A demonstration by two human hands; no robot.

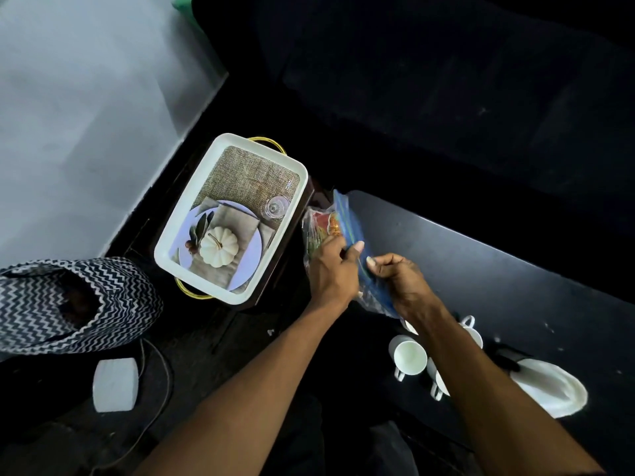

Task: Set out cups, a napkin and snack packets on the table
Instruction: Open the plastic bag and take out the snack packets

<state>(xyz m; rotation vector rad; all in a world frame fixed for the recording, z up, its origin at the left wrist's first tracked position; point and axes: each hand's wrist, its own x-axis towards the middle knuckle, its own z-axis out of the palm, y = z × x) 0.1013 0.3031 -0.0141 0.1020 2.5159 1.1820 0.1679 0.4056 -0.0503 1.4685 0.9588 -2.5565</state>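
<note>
A clear zip bag with a blue top [345,218], holding colourful snack packets [323,225], is held up at the left end of the dark table [481,266]. My left hand [331,266] grips the bag's near side, thumb against the blue strip. My right hand [395,273] pinches the blue edge just to the right. Three white cups are near the table's front edge: one upright [407,357], one partly behind my right forearm [472,333], one below it [437,381]. A white folded napkin [549,386] lies to their right.
A white tray with gold handles and a printed place-setting picture [230,218] rests on a low dark stand left of the table. A zigzag-patterned bag [75,304] and a white foam block [115,384] lie on the dark floor at left. A dark sofa [446,80] fills the background.
</note>
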